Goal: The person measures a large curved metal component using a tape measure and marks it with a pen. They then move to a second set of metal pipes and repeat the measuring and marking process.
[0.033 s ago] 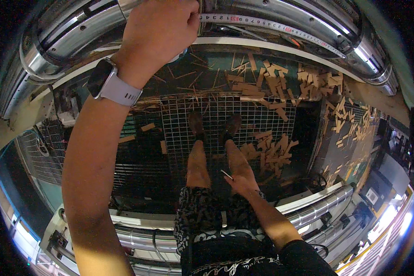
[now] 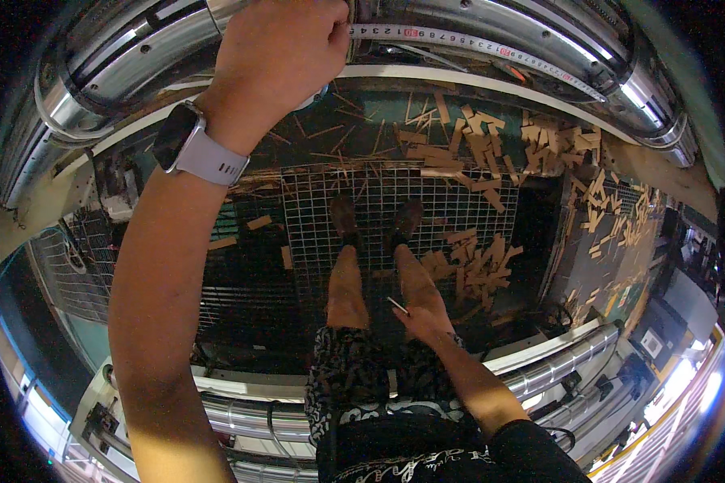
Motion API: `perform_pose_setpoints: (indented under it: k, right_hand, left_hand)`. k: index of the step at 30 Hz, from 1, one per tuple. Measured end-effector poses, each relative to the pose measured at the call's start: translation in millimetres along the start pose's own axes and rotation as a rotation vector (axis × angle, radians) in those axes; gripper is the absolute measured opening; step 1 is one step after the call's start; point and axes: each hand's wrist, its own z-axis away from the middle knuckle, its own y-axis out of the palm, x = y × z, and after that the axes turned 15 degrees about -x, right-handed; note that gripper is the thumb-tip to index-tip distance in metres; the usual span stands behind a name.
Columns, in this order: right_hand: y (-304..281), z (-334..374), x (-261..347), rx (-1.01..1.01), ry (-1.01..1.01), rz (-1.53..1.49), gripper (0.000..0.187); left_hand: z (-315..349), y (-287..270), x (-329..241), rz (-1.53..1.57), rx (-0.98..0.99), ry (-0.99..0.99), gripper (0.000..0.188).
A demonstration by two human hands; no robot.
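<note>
My left hand (image 2: 278, 48) is raised at the top of the view, its fingers closed over the near end of a tape measure (image 2: 459, 42). The white blade, with dark and red marks, runs out to the right along a shiny steel roller (image 2: 499, 20). The tape's case, if it is there, is hidden by the hand. Down by my right thigh, my right hand (image 2: 423, 322) is closed around a slim, pale, pen-like stick (image 2: 396, 305). A grey-strapped watch (image 2: 181, 141) sits on my left wrist.
My feet stand on a metal grating (image 2: 322, 241). Brown cardboard scraps (image 2: 479, 266) lie scattered on it and to the right. A pale rail (image 2: 491, 80) crosses below the far roller. More steel rollers (image 2: 250, 419) are close behind me.
</note>
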Motion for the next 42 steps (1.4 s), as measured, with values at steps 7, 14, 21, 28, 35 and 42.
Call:
perform_pose_setpoints:
  k: [7, 14, 21, 28, 35, 42]
  right_hand:
    - [-55.4, -12.1, 44.1, -0.286, -0.536, 0.283, 0.040]
    - [-70.8, -21.3, 73.4, -0.161, -0.568, 0.331, 0.048]
    - [-81.2, -21.2, 57.2, 0.002, -0.069, -0.348, 0.043]
    - [1.9, 1.4, 10.8, -0.175, -0.021, -0.055, 0.028]
    - [91.6, 10.1, 158.9, -0.538, -0.216, -0.601, 0.067]
    - [87.6, 26.8, 218.9, -0.620, -0.264, 0.046, 0.027]
  left_hand:
    - [15.5, 2.6, -2.5, 0.091, 0.013, 0.038, 0.016]
    - [60.6, -39.9, -30.1, 0.464, 0.245, 0.105, 0.010]
    - [144.0, -123.6, 64.1, 0.156, 0.081, -0.012, 0.012]
    - [175.6, -141.6, 158.1, 0.072, -0.003, 0.079, 0.006]
    - [150.4, -126.2, 187.5, 0.202, 0.016, 0.106, 0.005]
    - [161.8, -126.3, 220.2, 0.186, 0.036, 0.086, 0.006]
